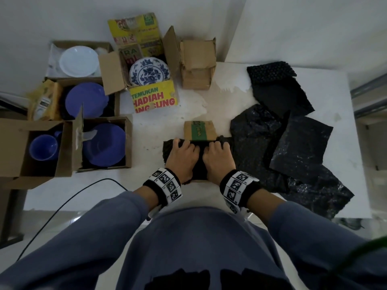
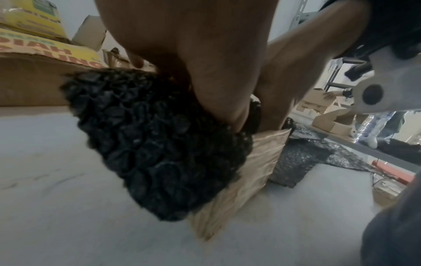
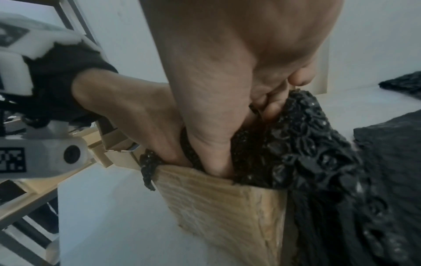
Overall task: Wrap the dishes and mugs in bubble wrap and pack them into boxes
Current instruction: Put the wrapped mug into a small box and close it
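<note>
Both hands are working side by side over a small brown box (image 1: 200,130) near the front middle of the white bench (image 1: 209,97). The left hand (image 1: 181,158) and the right hand (image 1: 215,159) are pressing a bundle of black bubble wrap (image 1: 169,150) down into the box's open top, fingers curled into the wrap — each grip is closed on the bundle. From the left wrist view, the bubble wrap (image 2: 159,144) is bulging out over the box's near side, and the cardboard wall (image 2: 246,172) is showing beneath it. The right wrist view is showing the right hand (image 3: 227,90) sunk into the wrap (image 3: 307,153) just inside the box's rim (image 3: 216,198). What the wrap is covering cannot be told.

Loose sheets of black bubble wrap (image 1: 282,132) are lying spread on the bench to the right of the box, overlapping one another.

At the left, several open cardboard boxes are sitting close together — one is holding a blue mug (image 1: 44,148), two are holding blue plates (image 1: 104,144) (image 1: 85,100), and one at the back is holding a white plate (image 1: 78,61). A yellow printed box (image 1: 150,88) behind the hands is holding a blue-and-white patterned plate (image 1: 149,72), and a brown carton (image 1: 198,65) is standing just to its right.
</note>
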A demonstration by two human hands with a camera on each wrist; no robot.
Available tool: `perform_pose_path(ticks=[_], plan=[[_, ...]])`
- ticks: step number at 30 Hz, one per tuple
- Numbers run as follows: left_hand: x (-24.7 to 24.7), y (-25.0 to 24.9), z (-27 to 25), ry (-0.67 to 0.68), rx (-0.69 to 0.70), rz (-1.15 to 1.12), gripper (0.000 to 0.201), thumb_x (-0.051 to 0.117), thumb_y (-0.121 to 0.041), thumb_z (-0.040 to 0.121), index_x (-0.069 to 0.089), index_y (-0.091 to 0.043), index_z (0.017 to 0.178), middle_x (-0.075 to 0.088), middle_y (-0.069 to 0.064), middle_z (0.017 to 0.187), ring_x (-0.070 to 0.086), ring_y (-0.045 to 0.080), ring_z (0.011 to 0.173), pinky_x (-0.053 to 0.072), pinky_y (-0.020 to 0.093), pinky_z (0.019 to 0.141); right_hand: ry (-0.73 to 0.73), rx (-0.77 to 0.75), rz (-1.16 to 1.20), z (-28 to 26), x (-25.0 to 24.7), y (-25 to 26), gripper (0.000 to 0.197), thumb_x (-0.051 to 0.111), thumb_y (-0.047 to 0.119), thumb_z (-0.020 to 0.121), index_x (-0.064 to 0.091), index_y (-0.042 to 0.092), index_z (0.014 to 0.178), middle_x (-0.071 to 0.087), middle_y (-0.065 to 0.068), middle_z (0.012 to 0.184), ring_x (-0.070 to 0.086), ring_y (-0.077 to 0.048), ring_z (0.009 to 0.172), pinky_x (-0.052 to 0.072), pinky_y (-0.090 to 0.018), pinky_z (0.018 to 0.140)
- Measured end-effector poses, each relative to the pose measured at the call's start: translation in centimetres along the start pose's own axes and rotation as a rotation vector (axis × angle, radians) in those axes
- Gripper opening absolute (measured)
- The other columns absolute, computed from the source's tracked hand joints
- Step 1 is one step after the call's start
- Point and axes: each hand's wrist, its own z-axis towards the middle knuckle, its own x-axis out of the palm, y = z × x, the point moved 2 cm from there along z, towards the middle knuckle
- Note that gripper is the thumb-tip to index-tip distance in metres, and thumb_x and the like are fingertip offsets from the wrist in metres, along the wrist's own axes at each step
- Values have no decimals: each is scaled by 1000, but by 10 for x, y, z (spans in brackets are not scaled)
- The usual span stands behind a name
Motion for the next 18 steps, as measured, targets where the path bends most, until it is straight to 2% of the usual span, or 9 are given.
perform_pose_path(ticks=[3, 6, 9, 10, 12, 14, 16, 18], plan=[[4, 7, 1, -2, 45, -11, 52, 71, -36, 63, 59, -17, 109, 61, 1, 103, 51, 25, 106, 31, 45, 92, -1, 9, 39, 2, 1, 1, 41, 62, 36, 83, 53, 13, 115, 53, -10, 110, 48, -29, 103, 37, -44, 91], [5, 5, 2, 9, 52, 9, 55, 66, -39, 70, 51, -16, 118, 56, 2, 112, 45, 25, 111, 35, 39, 81, -3, 23, 67, 2, 4, 3, 44, 64, 37, 81, 52, 12, 116, 53, -11, 113, 48, -28, 105, 38, -43, 91], [6, -3, -3, 28, -24, -27, 59, 65, -38, 75, 46, -15, 126, 54, 4, 119, 43, 26, 114, 37, 37, 82, -26, -1, 49, 5, 3, 4, 46, 64, 36, 83, 51, 12, 119, 52, -11, 116, 47, -29, 108, 37, -44, 94], [7, -6, -6, 36, -74, -63, 65, 64, -40, 77, 42, -14, 133, 54, 5, 122, 43, 26, 115, 38, 37, 84, -45, -27, 29, 6, 1, 3, 44, 63, 35, 85, 51, 12, 121, 51, -10, 117, 46, -28, 109, 36, -44, 95], [8, -13, -14, 41, -158, -215, 80, 60, -41, 85, 23, -12, 150, 53, 8, 129, 42, 29, 120, 43, 40, 87, -88, -93, -22, 8, -3, -1, 38, 56, 32, 91, 53, 13, 124, 51, -9, 119, 45, -28, 109, 36, -43, 94], [9, -15, -18, 68, -167, -455, 79, 53, -34, 92, 9, -14, 155, 55, 10, 128, 45, 33, 119, 50, 43, 83, -107, -152, -67, 8, -4, -5, 34, 48, 28, 97, 53, 13, 128, 50, -7, 121, 44, -27, 111, 35, -41, 95], [-2, -9, -19, 87, -114, -658, 62, 46, -22, 96, 21, -20, 152, 59, 9, 126, 55, 31, 110, 53, 46, 81, -110, -200, -61, 4, -3, -9, 33, 45, 23, 99, 53, 12, 128, 51, -7, 121, 45, -26, 111, 34, -39, 94], [-19, 3, -22, -25, -71, -674, 47, 45, -12, 94, 44, -24, 140, 64, 4, 120, 61, 27, 102, 54, 44, 81, -129, -206, 23, -2, -5, -12, 33, 46, 20, 96, 55, 12, 127, 54, -6, 120, 49, -26, 109, 35, -37, 90]])
